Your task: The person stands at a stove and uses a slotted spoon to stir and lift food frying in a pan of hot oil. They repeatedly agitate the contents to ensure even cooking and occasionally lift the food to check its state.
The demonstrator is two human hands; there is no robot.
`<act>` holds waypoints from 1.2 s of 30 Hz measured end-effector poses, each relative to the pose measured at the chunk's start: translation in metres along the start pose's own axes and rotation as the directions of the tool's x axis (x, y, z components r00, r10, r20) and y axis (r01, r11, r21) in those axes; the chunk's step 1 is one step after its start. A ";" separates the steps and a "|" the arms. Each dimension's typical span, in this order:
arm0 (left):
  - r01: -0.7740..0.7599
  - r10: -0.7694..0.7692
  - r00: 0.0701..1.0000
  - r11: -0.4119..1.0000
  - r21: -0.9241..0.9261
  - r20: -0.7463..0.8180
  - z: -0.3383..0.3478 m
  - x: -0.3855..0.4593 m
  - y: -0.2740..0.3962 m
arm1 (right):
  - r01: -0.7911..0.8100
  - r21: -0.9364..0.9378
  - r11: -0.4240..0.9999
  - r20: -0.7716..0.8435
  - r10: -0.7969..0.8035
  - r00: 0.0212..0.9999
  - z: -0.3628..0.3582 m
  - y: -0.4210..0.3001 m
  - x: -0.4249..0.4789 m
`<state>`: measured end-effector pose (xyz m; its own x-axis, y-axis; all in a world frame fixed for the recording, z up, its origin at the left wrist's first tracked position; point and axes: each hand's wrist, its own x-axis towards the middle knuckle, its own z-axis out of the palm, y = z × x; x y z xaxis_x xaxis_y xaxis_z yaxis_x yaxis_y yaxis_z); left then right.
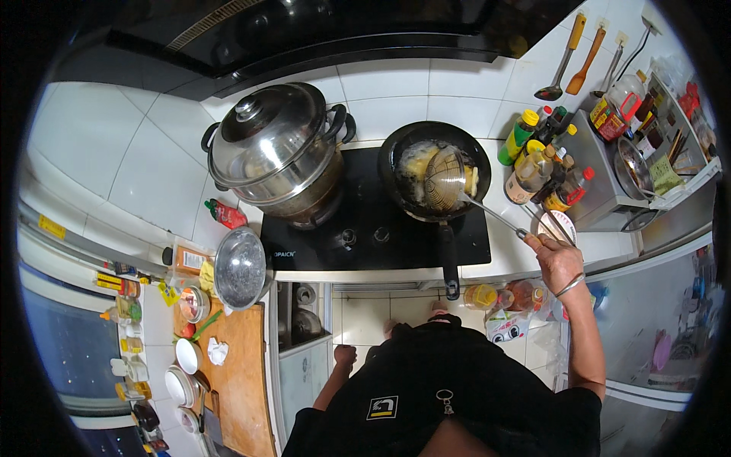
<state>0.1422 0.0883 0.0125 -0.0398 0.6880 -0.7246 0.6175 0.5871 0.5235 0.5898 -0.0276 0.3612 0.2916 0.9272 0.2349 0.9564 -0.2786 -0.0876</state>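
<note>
My right hand [558, 264] grips the handle of a wire-mesh skimmer [445, 178], and chopsticks [539, 220] also run from that hand. The skimmer's bowl is over the black frying pan [390, 153], where pale yellow pieces of food [418, 161] lie in bubbling oil. The pan stands on the right side of the black glass cooktop [365, 251], its handle towards me. My left hand [345, 355] hangs low beside my body, fingers curled, with nothing visible in it. A lidded steel steamer pot [274, 154] stands on the cooktop's left side.
Sauce bottles [528, 171] crowd the counter right of the pan, beside a round container [557, 227]. At the left are a metal bowl [240, 268] and a wooden cutting board [240, 377] with a cleaver [212, 425]. The range hood [342, 34] overhangs the cooktop. Oil bottles [481, 297] stand on the floor.
</note>
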 end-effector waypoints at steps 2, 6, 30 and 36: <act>0.001 -0.001 1.000 1.000 0.003 0.002 0.001 0.004 0.002 | -0.025 -0.010 1.000 -0.037 0.025 0.999 0.002 0.009 -0.007; -0.014 0.014 1.000 0.999 0.033 -0.001 0.001 0.004 0.005 | -0.069 0.089 0.994 -0.121 0.080 0.989 0.007 0.019 -0.017; 0.023 -0.023 1.000 1.000 -0.012 0.004 -0.005 0.001 -0.007 | -0.380 0.923 -0.064 0.333 0.630 0.702 0.110 -0.040 0.010; 0.045 -0.045 0.999 0.998 -0.039 0.010 -0.003 -0.003 -0.009 | -0.280 0.749 -0.600 0.602 0.443 0.664 0.118 -0.042 0.014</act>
<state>0.1344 0.0829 0.0113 -0.0599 0.6570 -0.7515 0.5838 0.6338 0.5075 0.5518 0.0262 0.2535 0.6076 0.6432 -0.4659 -0.6673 0.0955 -0.7386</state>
